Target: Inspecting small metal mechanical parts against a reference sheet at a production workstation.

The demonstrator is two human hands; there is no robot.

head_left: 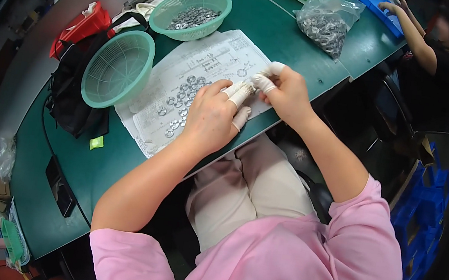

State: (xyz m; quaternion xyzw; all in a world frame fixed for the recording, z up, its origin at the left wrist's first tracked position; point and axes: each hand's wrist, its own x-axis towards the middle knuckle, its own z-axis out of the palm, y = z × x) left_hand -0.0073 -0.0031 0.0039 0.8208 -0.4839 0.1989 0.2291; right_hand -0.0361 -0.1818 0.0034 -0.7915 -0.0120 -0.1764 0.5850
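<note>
Both of my hands meet over the right edge of a printed drawing sheet (148,96), with white finger cots on several fingertips. My left hand (211,113) has its fingers bent toward the right one, closed at the tips. My right hand (287,94) is closed in a pinch against the left fingertips. Whatever lies between them is too small and covered to make out. Beside my left hand, several small round metal rings (178,101) are spread on the sheet in loose rows.
An unfilled green mesh basket (145,76) stands left of the sheet; another basket (224,12) behind it holds metal parts. A clear bag of metal parts (324,31) sits at the far right. Left are a black bag (68,99), a red bin (89,26) and a phone-like black object (59,186). A co-worker's arm (416,43) works at the right.
</note>
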